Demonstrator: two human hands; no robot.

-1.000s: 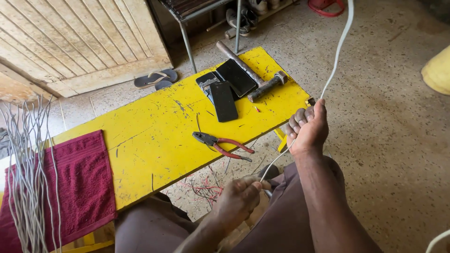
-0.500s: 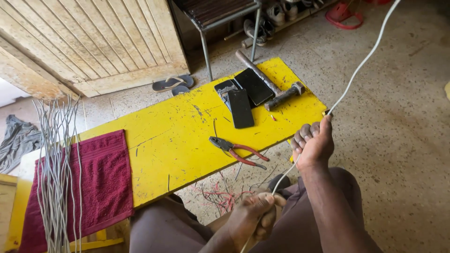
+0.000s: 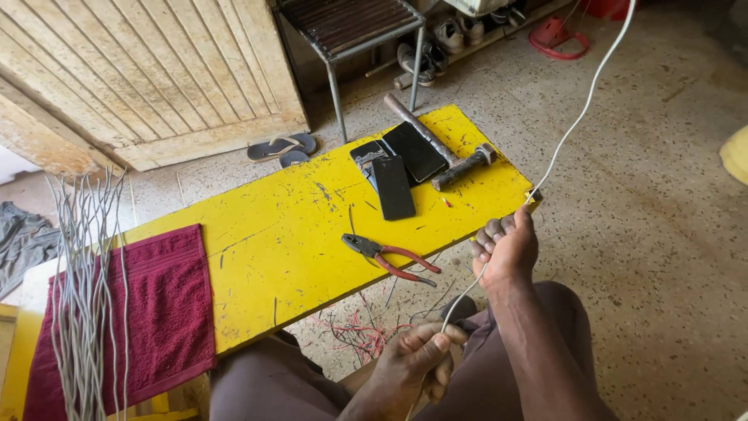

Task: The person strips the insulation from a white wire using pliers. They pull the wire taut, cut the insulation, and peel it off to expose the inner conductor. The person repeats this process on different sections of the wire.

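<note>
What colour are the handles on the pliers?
Red. The pliers lie on the yellow bench, clearest in the head view.

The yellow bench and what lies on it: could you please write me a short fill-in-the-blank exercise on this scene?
1. Both hands grip a long white ____ that runs up out of the picture.
2. The pliers on the yellow bench have ____ handles.
3. The bundle of grey wires lies on a dark red ____.
4. The hammer lies near the bench's ____ end.

Missing words: cable; red; towel; right
</note>
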